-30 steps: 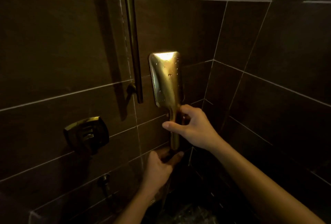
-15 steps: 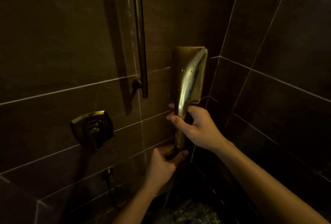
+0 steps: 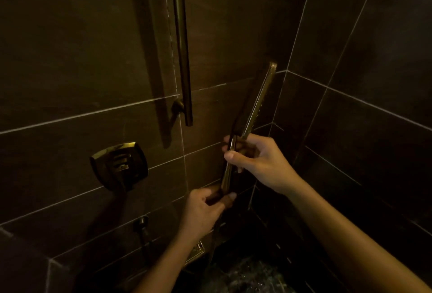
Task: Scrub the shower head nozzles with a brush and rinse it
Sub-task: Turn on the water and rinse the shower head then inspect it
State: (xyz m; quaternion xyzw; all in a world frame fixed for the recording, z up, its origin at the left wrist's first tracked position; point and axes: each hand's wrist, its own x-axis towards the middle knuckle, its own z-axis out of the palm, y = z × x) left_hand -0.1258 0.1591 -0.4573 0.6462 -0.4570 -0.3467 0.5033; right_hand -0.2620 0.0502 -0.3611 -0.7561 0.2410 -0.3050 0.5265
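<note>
Brass-coloured and wet, the shower head [image 3: 259, 103] is standing edge-on near the tiled wall corner, the right hand [image 3: 257, 161] gripping its neck and the left hand [image 3: 205, 208] pinching its handle end, so it is probably risking slipping free.

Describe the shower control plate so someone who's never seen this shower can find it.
On the dark tiled wall, look left of the vertical slide bar and below its lower end. The control plate is the squarish brass piece, unlike the long bar.
</note>
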